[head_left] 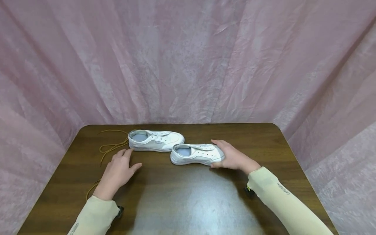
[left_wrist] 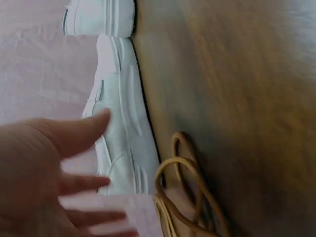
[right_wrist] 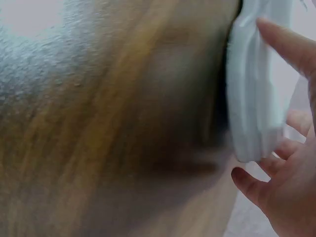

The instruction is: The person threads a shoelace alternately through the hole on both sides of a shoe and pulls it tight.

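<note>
While the right hand (head_left: 230,156) held the front shoe (head_left: 195,157), the back shoe (head_left: 157,143) sat nearer the far edge of the surface (head_left: 176,192). The left wrist view showed the left hand (left_wrist: 37,173) spread wide, empty, near laces (left_wrist: 174,161); the right wrist view, fingers (right_wrist: 251,186) around the toe.

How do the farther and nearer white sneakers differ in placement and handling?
The farther sneaker sits left of the nearer sneaker and deeper on the table. The right hand grips the nearer sneaker's toe; the left hand is near the farther sneaker's heel, without gripping it. Both are white, upright, unlaced, toes pointing right.
</note>
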The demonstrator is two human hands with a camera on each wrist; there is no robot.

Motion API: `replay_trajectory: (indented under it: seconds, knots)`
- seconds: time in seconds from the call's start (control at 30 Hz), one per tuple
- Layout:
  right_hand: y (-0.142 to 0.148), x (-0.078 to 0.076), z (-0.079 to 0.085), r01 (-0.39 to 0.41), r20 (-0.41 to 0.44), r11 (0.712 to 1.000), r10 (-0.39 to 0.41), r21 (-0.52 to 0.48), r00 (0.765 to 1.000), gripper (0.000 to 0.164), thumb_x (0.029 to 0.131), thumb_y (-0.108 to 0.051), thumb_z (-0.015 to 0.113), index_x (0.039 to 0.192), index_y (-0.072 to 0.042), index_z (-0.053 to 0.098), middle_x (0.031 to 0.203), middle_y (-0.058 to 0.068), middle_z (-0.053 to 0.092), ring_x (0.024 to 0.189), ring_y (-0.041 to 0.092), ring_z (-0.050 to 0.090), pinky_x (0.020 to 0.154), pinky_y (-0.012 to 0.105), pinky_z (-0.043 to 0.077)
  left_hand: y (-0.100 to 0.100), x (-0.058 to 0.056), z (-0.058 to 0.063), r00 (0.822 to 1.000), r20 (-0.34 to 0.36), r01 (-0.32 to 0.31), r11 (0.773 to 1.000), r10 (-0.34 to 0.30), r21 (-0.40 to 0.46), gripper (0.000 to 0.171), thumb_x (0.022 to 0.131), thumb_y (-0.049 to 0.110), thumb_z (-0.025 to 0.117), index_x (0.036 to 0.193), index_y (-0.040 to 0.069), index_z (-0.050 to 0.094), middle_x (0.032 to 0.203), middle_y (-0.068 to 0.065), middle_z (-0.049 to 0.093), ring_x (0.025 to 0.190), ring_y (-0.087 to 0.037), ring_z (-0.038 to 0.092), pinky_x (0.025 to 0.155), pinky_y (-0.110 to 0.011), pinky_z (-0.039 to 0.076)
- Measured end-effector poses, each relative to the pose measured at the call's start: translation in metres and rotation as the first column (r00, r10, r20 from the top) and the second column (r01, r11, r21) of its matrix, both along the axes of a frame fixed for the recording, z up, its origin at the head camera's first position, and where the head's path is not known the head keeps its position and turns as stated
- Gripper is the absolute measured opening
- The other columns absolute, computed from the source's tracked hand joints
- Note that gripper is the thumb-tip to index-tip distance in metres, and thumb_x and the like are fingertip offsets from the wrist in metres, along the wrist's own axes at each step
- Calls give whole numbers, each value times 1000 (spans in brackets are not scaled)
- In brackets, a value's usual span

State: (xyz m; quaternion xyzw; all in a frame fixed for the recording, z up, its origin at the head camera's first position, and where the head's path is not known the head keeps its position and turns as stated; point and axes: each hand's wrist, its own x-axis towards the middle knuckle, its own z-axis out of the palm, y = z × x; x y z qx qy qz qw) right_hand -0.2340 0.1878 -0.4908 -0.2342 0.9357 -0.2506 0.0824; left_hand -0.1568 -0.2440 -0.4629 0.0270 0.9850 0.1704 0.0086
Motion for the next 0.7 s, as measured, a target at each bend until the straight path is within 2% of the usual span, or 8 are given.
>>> replay_trajectory:
  seconds: [0.1,0.23,0.33,0.43,0.5,0.53,0.6,0.7]
  knots:
    - [2,3,8,32,-15,999,-33,-22,999,104,64,-65,73,147,-23,27,148,0,32,136,20,32,106,45,33,-5,11,-1,986,138,-93,995,97,-40,91,82,58,60,144,-1,27,138,-41,24,121,-60,27,85,-70,36]
    - [3,9,24,74,-37,995,-77,-69,996,91,74,-70,60,146,-27,26,149,-4,29,137,20,32,106,48,34,-6,21,-2,940,277,-182,979,201,-95,92,83,53,61,143,-5,23,128,-50,20,108,-69,28,79,-69,38]
    - [3,14,31,97,-59,988,-105,-123,993,75,83,-66,51,145,-30,28,149,-5,30,135,20,34,104,48,35,-6,24,-6,909,341,-206,969,241,-134,87,87,50,58,142,-8,22,127,-55,14,105,-75,28,81,-71,37]
    - [1,19,34,115,-83,978,-131,-174,988,65,88,-61,47,144,-31,31,149,-4,30,135,19,34,104,48,36,-5,25,-10,894,376,-194,967,244,-166,83,90,45,54,142,-10,20,127,-57,13,104,-77,28,85,-73,34]
    - [-1,22,34,127,-105,972,-150,-196,983,62,90,-58,47,143,-30,32,149,-4,30,136,18,33,104,47,35,-3,24,-12,897,375,-176,968,233,-181,80,91,42,53,142,-10,21,126,-56,20,104,-74,34,85,-72,35]
    - [-2,24,35,134,-115,969,-161,-206,980,62,90,-58,47,143,-29,33,148,-5,31,136,17,32,105,46,35,-2,24,-13,906,360,-166,969,224,-186,77,91,40,53,141,-11,24,124,-55,26,103,-71,38,85,-70,36]
    - [-3,26,34,138,-141,965,-172,-221,975,61,90,-56,48,142,-27,35,148,-5,32,137,16,31,105,47,34,1,25,-14,931,305,-145,971,199,-192,66,91,33,56,133,-13,37,115,-51,41,96,-63,49,81,-65,40]
    - [-5,29,35,132,-176,959,-179,-252,968,59,90,-53,51,141,-26,37,146,-8,34,136,15,32,106,45,33,5,26,-16,975,165,-116,976,147,-183,35,87,17,60,105,-14,59,91,-38,60,79,-51,59,68,-56,46]
